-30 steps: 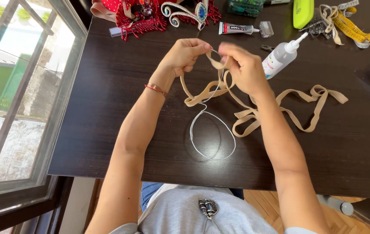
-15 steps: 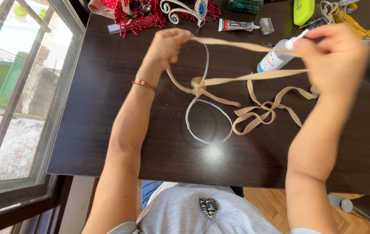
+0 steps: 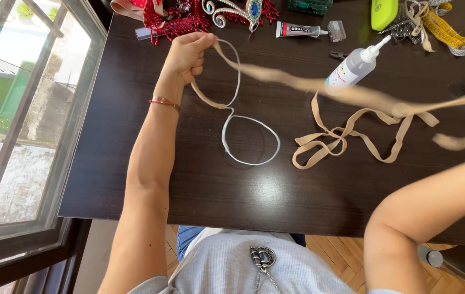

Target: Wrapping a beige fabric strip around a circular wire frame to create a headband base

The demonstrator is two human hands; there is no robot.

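Above dark table (image 3: 134, 179): long beige ribbon (image 3: 352, 95), blurred.

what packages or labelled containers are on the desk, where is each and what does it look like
Glue tube: far edge of the desk, lying flat, white with dark and red print, next to a small clear cap.
Glue bottle: right of centre, lying tilted, translucent with white nozzle and a colourful label, under the blurred tan ribbon.
Green case: top edge, rounded, lime green, no label visible.
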